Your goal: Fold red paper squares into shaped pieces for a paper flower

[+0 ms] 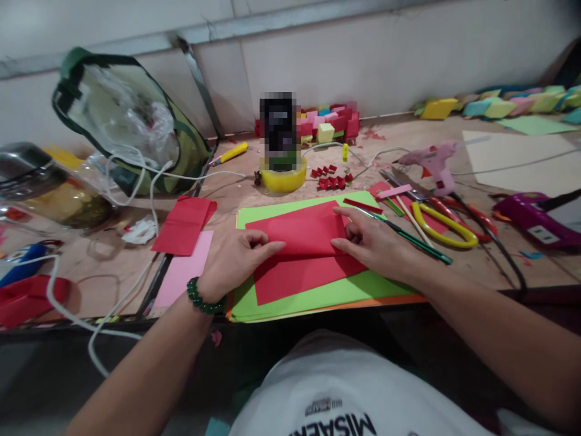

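A red sheet of paper (299,233) is pinched at both sides, its lower edge curling up. My left hand (240,257), with a dark green bead bracelet on the wrist, closes thumb and fingers on its left end. At the right end, my right hand (365,239) grips it the same way. Another red area of paper (299,281) shows beneath; whether it is a separate sheet or a folded part I cannot tell. All this lies on a stack of bright green paper (245,306) with an orange edge below. A dark green pen-like tool (415,239) is beside my right hand.
Yellow-handled scissors (447,227), a pink glue gun (433,163) and a purple tool (540,221) lie right. Behind are a yellow tape roll (284,178) with a blurred device and a yellow cutter (231,153). Left are folded red paper (184,227), a green bag (190,142) and white cables (152,212).
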